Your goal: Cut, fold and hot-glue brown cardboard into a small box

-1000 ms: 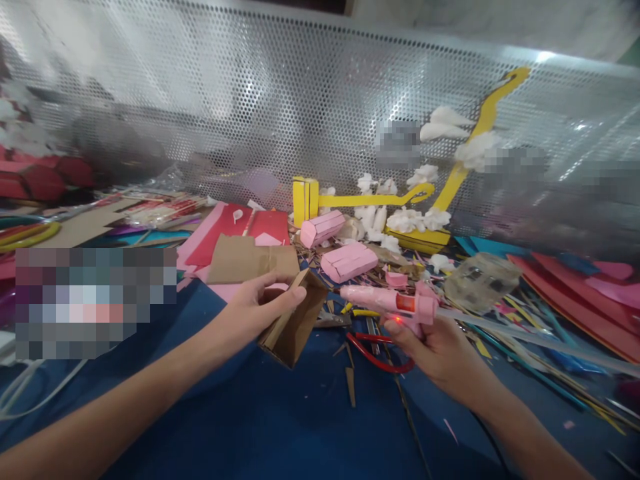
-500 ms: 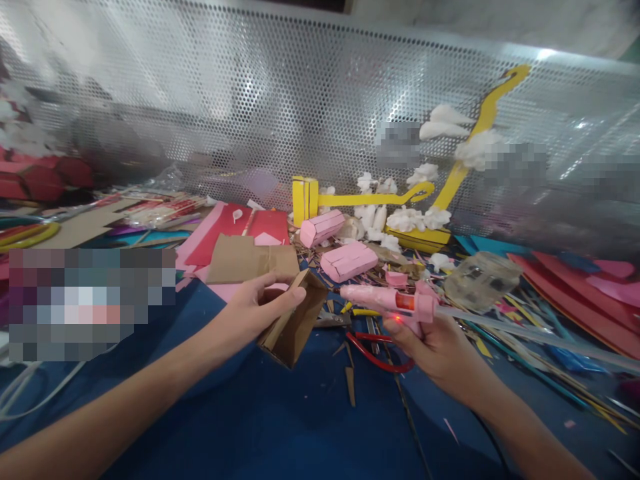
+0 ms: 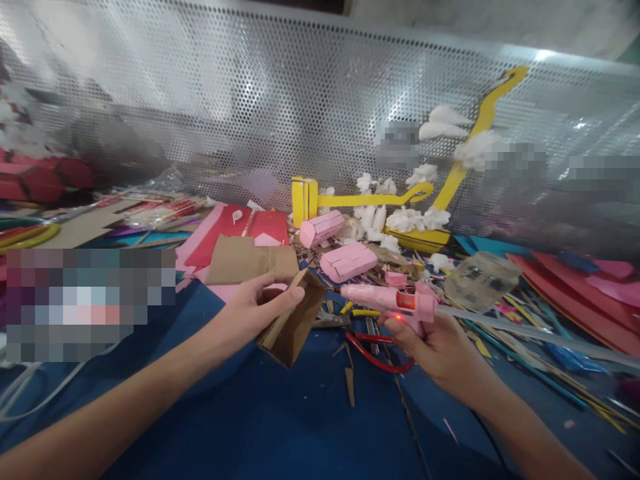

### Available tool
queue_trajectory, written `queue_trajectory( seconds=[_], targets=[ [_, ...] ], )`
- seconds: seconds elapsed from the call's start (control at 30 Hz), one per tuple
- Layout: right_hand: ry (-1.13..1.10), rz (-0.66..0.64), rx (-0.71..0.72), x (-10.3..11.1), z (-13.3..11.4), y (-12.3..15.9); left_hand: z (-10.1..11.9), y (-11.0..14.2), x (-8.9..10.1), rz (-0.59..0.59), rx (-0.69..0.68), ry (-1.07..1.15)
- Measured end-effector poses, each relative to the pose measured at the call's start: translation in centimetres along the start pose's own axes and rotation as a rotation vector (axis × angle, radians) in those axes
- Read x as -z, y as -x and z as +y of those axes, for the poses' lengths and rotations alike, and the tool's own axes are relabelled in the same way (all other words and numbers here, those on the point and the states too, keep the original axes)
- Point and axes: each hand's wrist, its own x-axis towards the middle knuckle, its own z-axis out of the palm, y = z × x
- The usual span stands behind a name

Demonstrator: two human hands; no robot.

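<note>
My left hand [image 3: 265,303] grips a folded brown cardboard box [image 3: 295,327], tilted, with its hollow side facing me and to the right. In my right hand [image 3: 435,347] is a pink hot glue gun [image 3: 385,298], its red light lit and a long clear glue stick [image 3: 505,327] running out of its back. The gun's dark nozzle points left, right by the box's upper right edge; whether they touch I cannot tell. Beneath the gun lie red-handled pliers [image 3: 383,360]. A flat piece of cardboard [image 3: 250,260] rests behind my left hand.
Two pink paper prisms [image 3: 349,261] and a yellow paper hook piece [image 3: 375,199] with white fluff lie farther back. A perforated metal panel [image 3: 280,100] stands behind. Paper sheets [image 3: 575,287], strips and a clear plastic container [image 3: 483,280] fill the right side of the blue surface [image 3: 280,427].
The cardboard box has shifted very slightly left, so the gap to the glue gun's nozzle looks a little wider. Both hands keep their grip.
</note>
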Motion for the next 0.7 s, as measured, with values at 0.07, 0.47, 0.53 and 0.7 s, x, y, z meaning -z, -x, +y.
queue_trajectory(
  seconds=[0.07,0.47,0.53,0.7],
  targets=[
    [0.008,0.014,-0.001,0.0,0.0,0.0,0.0,0.0,0.0,-0.002,0.006,0.007],
    [-0.022,-0.044,-0.046,-0.2,0.5,0.1,0.1,0.0,0.2,0.033,0.010,0.034],
    [-0.026,-0.024,-0.048,-0.1,0.4,0.1,0.1,0.0,0.2,0.061,0.007,0.037],
    [-0.004,0.094,-0.181,1.9,1.1,1.0,0.1,-0.1,0.4,0.114,0.022,0.021]
  ],
)
